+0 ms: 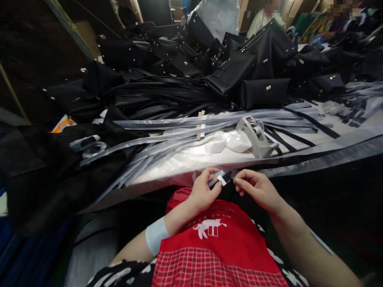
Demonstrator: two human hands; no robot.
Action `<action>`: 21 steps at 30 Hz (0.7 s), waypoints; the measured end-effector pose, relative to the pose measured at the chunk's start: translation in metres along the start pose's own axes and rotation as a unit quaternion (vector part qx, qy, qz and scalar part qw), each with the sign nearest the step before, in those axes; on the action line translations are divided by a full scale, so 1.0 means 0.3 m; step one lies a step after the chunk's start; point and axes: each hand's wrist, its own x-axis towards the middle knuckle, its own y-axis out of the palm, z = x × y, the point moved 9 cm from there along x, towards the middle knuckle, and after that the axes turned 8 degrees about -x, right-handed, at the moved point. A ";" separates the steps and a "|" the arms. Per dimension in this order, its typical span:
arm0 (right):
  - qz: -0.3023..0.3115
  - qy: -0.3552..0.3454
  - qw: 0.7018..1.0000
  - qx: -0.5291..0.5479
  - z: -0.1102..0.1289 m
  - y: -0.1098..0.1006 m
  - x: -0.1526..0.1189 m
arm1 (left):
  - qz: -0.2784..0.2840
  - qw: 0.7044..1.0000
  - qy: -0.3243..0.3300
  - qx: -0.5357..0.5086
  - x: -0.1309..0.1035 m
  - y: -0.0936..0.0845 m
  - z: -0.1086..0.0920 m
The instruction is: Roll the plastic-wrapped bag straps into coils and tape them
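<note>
My left hand (202,191) is closed around a short black strap-like piece (228,176). A white band (222,180), which looks like paper or tape, crosses that piece at my fingertips. Just to the right, my right hand (260,190) is in a pinch, thumb against forefinger, close to the piece's end. Whatever is between those fingertips is too small to make out. Both hands are above my red apron (233,217), at the table's near edge. Beyond them on the table stands a pale grey tape dispenser (254,137).
Black bags (231,71) are heaped across the back, with black straps (167,91) in front. Long plastic-wrapped strips (167,124) lie along the table (161,163). Black fabric (68,167) and a clear tape roll (94,149) are at left. People (263,18) are in the background.
</note>
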 end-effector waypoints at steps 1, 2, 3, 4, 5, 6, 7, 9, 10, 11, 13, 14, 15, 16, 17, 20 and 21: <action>0.019 0.005 1.000 0.010 -0.004 0.050 0.005 | -0.007 1.000 0.009 0.008 -0.001 -0.003 -0.004; 0.027 0.014 0.999 0.015 -0.015 0.087 0.011 | -0.013 1.000 0.016 0.015 -0.003 -0.009 -0.006; 0.027 0.026 0.999 0.014 -0.032 0.112 0.018 | -0.019 0.999 0.021 0.023 -0.006 -0.016 -0.008; 0.021 0.039 0.999 0.008 -0.049 0.127 0.025 | -0.024 0.999 0.024 0.031 -0.009 -0.024 -0.008; 0.012 0.050 0.999 -0.003 -0.066 0.135 0.032 | -0.028 0.998 0.025 0.040 -0.013 -0.033 -0.008; 0.003 0.060 0.998 -0.015 -0.078 0.139 0.039 | -0.032 0.998 0.026 0.048 -0.017 -0.041 -0.008; -0.003 0.067 0.997 -0.028 -0.087 0.142 0.044 | -0.037 0.997 0.027 0.055 -0.021 -0.050 -0.008; -0.003 0.074 0.996 -0.044 -0.093 0.148 0.052 | -0.044 0.996 0.031 0.067 -0.027 -0.062 -0.009; 0.000 0.075 0.996 -0.045 -0.093 0.152 0.055 | -0.046 0.996 0.035 0.071 -0.028 -0.065 -0.011; 0.002 0.075 0.996 -0.042 -0.093 0.156 0.057 | -0.051 0.995 0.038 0.076 -0.029 -0.068 -0.012; 0.012 0.073 0.997 -0.024 -0.093 0.167 0.059 | -0.076 0.993 0.040 0.083 -0.029 -0.081 -0.015; 0.022 0.073 0.997 -0.008 -0.095 0.175 0.059 | -0.095 0.991 0.040 0.083 -0.029 -0.091 -0.016; 0.034 0.073 0.997 0.010 -0.099 0.186 0.058 | -0.116 0.989 0.042 0.083 -0.030 -0.102 -0.021; 0.045 0.074 0.996 0.030 -0.103 0.195 0.057 | -0.135 0.986 0.051 0.086 -0.032 -0.113 -0.030; 0.051 0.077 0.995 0.046 -0.109 0.202 0.056 | -0.152 0.982 0.068 0.093 -0.035 -0.122 -0.046; 0.044 0.081 0.994 0.054 -0.121 0.207 0.054 | -0.179 0.960 0.162 0.141 -0.060 -0.133 -0.123; 0.042 0.081 0.995 0.044 -0.122 0.210 0.054 | -0.184 0.950 0.199 0.155 -0.073 -0.133 -0.150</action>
